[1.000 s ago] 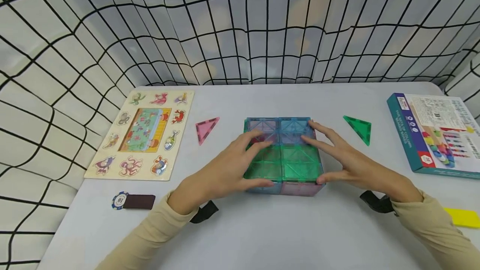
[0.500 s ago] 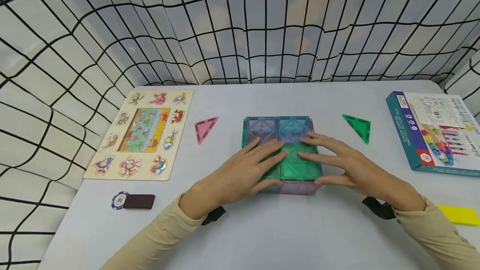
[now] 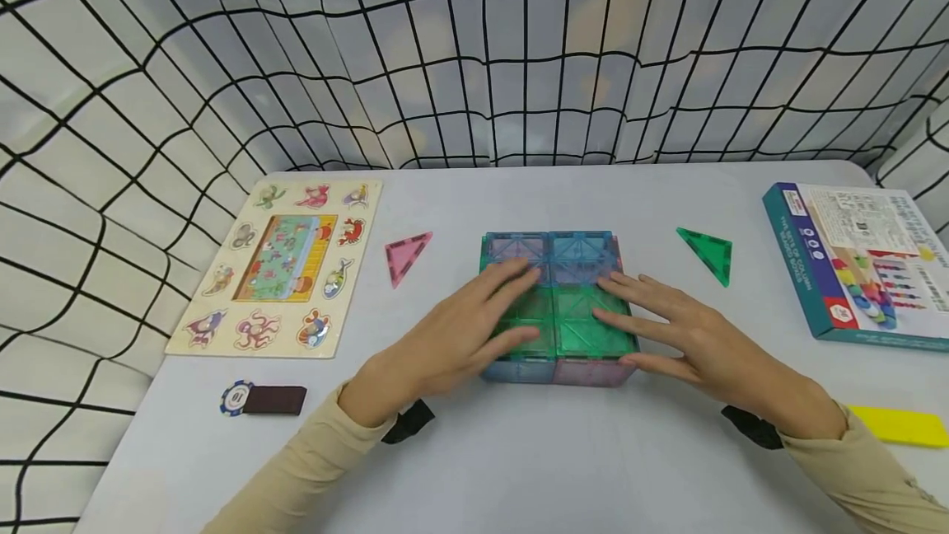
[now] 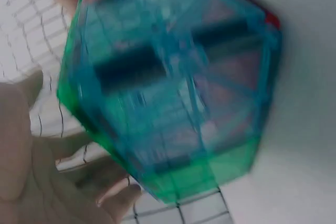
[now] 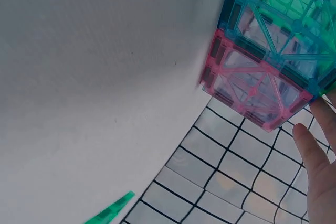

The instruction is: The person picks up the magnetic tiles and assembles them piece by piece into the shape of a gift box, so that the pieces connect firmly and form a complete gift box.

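At the centre of the head view a box of clear coloured tiles [image 3: 558, 303] stands on the white table [image 3: 519, 452]. The left hand [image 3: 452, 336] is laid with straight fingers on the box's top at its left, and the right hand [image 3: 693, 336] with straight fingers on the top at its right; the two hands are kept apart and nothing is gripped.

A pink triangle [image 3: 407, 255] is seen left of the box and a green triangle [image 3: 708, 252] right of it, both well clear. An animal puzzle board [image 3: 285, 262] lies at the left, a chip [image 3: 236, 396] beside a dark block [image 3: 274, 400] at lower left, a printed box [image 3: 860, 262] at far right and a yellow piece [image 3: 900, 424] at lower right.

In the left wrist view the box [image 4: 173, 82] is blurred. In the right wrist view its pink side tile [image 5: 252, 90] is shown sharply, which is partly hidden from the head camera.
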Available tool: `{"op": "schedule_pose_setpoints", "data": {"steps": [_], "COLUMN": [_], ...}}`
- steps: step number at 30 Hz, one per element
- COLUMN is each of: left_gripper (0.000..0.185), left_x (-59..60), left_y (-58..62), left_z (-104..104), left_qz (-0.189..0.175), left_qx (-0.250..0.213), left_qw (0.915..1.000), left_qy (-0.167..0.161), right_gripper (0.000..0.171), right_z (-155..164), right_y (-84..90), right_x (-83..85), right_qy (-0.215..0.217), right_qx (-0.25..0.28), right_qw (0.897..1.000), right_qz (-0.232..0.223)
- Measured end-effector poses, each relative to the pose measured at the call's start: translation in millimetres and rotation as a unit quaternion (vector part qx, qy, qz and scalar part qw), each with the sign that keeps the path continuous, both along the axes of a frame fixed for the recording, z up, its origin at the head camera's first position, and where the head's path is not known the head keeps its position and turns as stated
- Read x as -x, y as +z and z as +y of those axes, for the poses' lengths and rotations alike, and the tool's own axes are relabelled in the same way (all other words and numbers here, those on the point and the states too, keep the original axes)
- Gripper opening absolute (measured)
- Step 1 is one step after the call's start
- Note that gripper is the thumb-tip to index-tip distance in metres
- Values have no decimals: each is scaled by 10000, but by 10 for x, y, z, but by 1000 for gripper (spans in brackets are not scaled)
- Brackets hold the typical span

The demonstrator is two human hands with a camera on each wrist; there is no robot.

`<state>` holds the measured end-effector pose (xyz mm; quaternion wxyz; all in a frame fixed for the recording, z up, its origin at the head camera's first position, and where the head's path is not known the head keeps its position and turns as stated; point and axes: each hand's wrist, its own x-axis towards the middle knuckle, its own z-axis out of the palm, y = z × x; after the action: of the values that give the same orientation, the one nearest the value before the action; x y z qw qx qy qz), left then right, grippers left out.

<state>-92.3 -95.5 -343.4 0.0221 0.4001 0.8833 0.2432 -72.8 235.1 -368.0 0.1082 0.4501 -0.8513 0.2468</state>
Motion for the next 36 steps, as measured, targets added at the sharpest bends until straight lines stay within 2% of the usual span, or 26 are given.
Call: {"op": "schedule_pose_setpoints", "data": {"steps": [2, 5, 8, 11, 14, 18, 23, 25, 26, 31, 36], "left_gripper": [68, 70, 73, 73, 73, 71, 70, 71, 71, 71, 70], "left_x": [47, 130, 201, 238, 254, 261, 254, 246, 241, 218, 218], "left_y": [-1, -19, -54, -95, -141, -193, -238, -247, -248, -243, -260], "left_z": [-78, -148, -173, -179, -179, -176, -160, -154, -151, -151, -162], "left_qz": [-491, -1269, -1895, -2222, -2411, -2606, -2721, -2753, -2781, -2832, -2811], "left_qx": [-452, -819, -1007, -1118, -1326, -1654, -1826, -1820, -1821, -1842, -1900], "left_qw": [9965, 9819, 9666, 9572, 9502, 9409, 9344, 9333, 9322, 9289, 9284], "left_qy": [498, 1141, 1398, 1479, 1465, 1396, 1396, 1418, 1431, 1518, 1514], "right_gripper": [55, 57, 48, 49, 51, 50, 58, 62, 62, 57, 62], "right_z": [-4, 1, 23, 97, 260, 543, 797, 850, 867, 922, 923], "right_y": [2, 13, 38, 67, 84, 63, -57, -109, -131, -160, -134], "right_x": [1, 0, 19, 115, 307, 591, 790, 809, 812, 844, 861], "right_qy": [-33, -66, -130, -672, -1567, -2622, -3527, -3695, -3729, -3697, -3893], "right_qx": [-84, -208, -102, 251, 507, 281, -432, -682, -735, -644, -276], "right_qw": [10000, 9997, 9994, 9944, 9806, 9542, 9085, 8958, 8933, 8945, 8757], "right_qz": [43, 56, -300, -775, -1067, -1413, -2199, -2373, -2399, -2430, -2843]}}
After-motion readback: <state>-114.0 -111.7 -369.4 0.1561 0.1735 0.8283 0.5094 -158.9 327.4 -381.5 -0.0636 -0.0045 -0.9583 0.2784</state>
